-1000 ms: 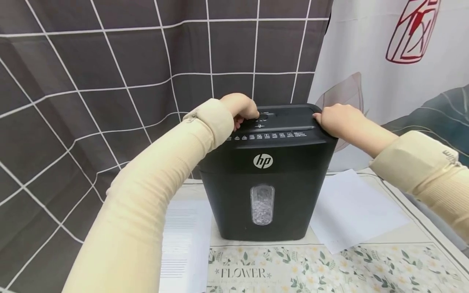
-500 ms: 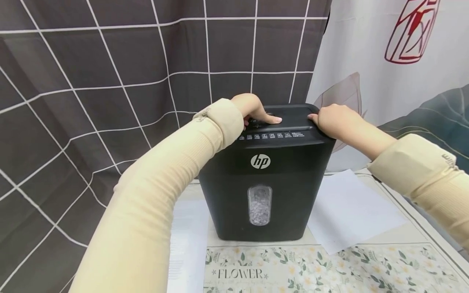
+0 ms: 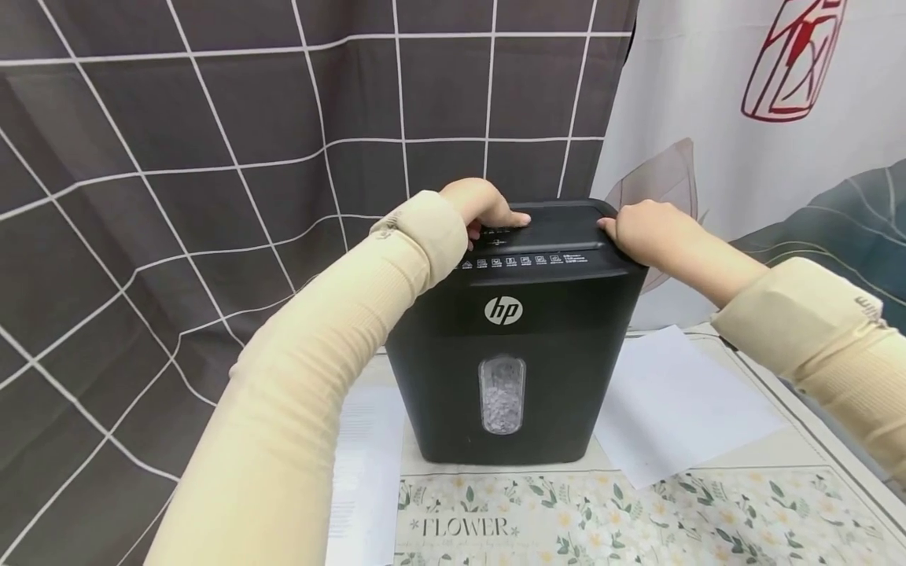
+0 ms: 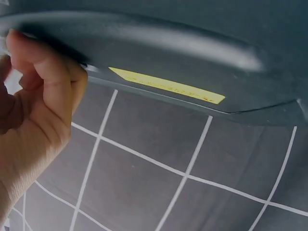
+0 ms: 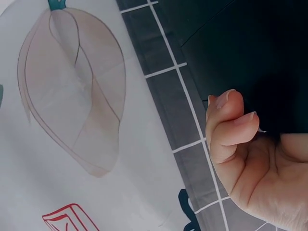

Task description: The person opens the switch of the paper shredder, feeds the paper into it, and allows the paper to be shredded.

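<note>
Black and boxy, a shredder [image 3: 453, 385] stands toward the back edge of the table [image 3: 609, 511], a printed sheet [image 3: 371, 464] to its left and a white sheet [image 3: 683, 409] nearer the table's right edge. The left hand [image 3: 484, 204] grips its top, the right hand [image 3: 647, 229] its right end.

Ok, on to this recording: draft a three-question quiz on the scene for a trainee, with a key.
1. Multiple choice: where is the window relative to the hp logo? (a) above it (b) below it (c) level with it
2. True or false: the left hand and the right hand both touch the black shredder.
3. In the left wrist view, what colour is the label?

Key: 1. b; 2. true; 3. yellow.
</note>
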`<act>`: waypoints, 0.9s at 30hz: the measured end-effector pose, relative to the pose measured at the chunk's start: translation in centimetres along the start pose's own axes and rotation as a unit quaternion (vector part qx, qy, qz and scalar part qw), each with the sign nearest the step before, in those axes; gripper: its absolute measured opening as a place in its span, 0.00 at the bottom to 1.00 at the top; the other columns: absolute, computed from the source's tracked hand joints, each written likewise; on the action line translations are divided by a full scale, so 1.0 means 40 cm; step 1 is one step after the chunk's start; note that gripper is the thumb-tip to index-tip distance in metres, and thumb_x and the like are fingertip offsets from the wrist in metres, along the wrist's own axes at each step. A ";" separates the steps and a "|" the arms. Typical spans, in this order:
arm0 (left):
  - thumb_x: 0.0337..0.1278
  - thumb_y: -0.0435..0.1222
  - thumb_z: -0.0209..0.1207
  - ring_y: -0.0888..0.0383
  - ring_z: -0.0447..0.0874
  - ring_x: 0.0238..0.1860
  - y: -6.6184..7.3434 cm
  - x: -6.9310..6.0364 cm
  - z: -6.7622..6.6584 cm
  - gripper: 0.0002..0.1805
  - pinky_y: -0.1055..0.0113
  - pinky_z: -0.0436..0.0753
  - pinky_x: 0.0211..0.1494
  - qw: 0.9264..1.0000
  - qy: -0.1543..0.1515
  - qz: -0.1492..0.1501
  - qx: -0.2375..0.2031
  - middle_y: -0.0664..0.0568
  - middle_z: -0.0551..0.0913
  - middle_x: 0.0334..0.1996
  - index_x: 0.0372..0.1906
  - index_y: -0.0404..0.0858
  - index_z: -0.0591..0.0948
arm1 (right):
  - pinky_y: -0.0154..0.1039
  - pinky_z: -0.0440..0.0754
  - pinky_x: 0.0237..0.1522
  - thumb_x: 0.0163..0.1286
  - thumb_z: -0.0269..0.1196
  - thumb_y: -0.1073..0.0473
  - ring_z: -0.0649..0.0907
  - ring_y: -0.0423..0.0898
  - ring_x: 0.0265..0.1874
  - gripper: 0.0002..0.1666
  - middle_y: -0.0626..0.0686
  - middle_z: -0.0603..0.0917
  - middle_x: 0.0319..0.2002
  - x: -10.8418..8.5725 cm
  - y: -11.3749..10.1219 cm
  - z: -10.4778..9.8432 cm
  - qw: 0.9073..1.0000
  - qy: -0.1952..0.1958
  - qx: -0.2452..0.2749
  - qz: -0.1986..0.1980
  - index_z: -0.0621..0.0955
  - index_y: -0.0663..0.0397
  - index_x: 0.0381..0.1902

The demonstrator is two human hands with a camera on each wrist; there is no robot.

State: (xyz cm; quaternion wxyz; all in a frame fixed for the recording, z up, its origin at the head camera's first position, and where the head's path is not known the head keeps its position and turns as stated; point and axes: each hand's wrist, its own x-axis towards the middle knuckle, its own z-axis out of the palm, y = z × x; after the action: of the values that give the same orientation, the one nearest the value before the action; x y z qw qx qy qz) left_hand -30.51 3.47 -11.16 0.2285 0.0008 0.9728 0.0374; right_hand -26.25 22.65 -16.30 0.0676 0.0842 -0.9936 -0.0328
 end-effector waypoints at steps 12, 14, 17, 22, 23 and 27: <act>0.68 0.44 0.35 0.61 0.69 0.12 -0.011 -0.001 -0.006 0.18 0.75 0.76 0.24 1.000 -0.019 0.003 -0.017 0.54 0.64 0.11 0.24 0.41 0.63 | 0.63 0.74 0.45 0.75 0.37 0.52 0.78 0.73 0.39 0.30 0.76 0.77 0.40 0.000 0.004 -0.004 1.000 -0.006 0.008 0.003 0.74 0.77 0.39; 0.68 0.44 0.36 0.61 0.70 0.13 -0.013 -0.009 -0.008 0.17 0.74 0.77 0.24 1.000 -0.020 -0.001 -0.014 0.54 0.64 0.12 0.24 0.41 0.63 | 0.63 0.74 0.45 0.75 0.37 0.52 0.78 0.72 0.38 0.30 0.76 0.78 0.40 0.000 0.003 -0.004 1.000 -0.007 0.010 0.001 0.74 0.77 0.39; 0.68 0.43 0.36 0.61 0.69 0.14 -0.021 -0.018 -0.011 0.16 0.74 0.76 0.24 1.000 -0.025 0.008 -0.003 0.54 0.64 0.12 0.25 0.41 0.64 | 0.62 0.75 0.43 0.74 0.37 0.52 0.78 0.71 0.37 0.30 0.75 0.78 0.38 -0.001 0.005 -0.007 1.000 -0.011 0.018 0.005 0.74 0.76 0.39; 0.70 0.45 0.34 0.62 0.70 0.15 -0.037 -0.025 -0.011 0.17 0.74 0.76 0.25 0.999 -0.018 0.029 0.023 0.55 0.64 0.14 0.26 0.41 0.63 | 0.61 0.74 0.39 0.73 0.37 0.51 0.78 0.70 0.34 0.29 0.73 0.78 0.36 -0.011 0.013 -0.008 0.999 0.007 0.042 0.019 0.75 0.73 0.34; 0.70 0.45 0.34 0.62 0.70 0.15 -0.041 -0.024 -0.010 0.17 0.74 0.76 0.25 0.999 -0.011 0.036 0.030 0.55 0.64 0.15 0.27 0.41 0.63 | 0.61 0.74 0.38 0.73 0.38 0.51 0.78 0.70 0.34 0.29 0.73 0.78 0.35 -0.013 0.014 -0.007 0.998 0.017 0.047 0.022 0.75 0.71 0.32; 0.71 0.47 0.36 0.62 0.71 0.15 -0.057 -0.022 -0.005 0.17 0.73 0.77 0.25 0.998 0.024 0.045 0.036 0.54 0.65 0.17 0.28 0.41 0.62 | 0.62 0.74 0.34 0.72 0.40 0.51 0.78 0.71 0.32 0.27 0.72 0.79 0.33 -0.017 0.019 -0.001 0.997 0.050 0.058 0.032 0.74 0.66 0.25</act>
State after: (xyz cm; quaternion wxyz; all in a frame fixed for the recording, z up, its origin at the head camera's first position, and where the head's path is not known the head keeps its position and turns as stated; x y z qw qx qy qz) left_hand -29.80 1.15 -10.75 0.2030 0.0515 0.9777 0.0129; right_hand -25.70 23.50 -16.28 0.1135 0.0580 -0.9914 0.0311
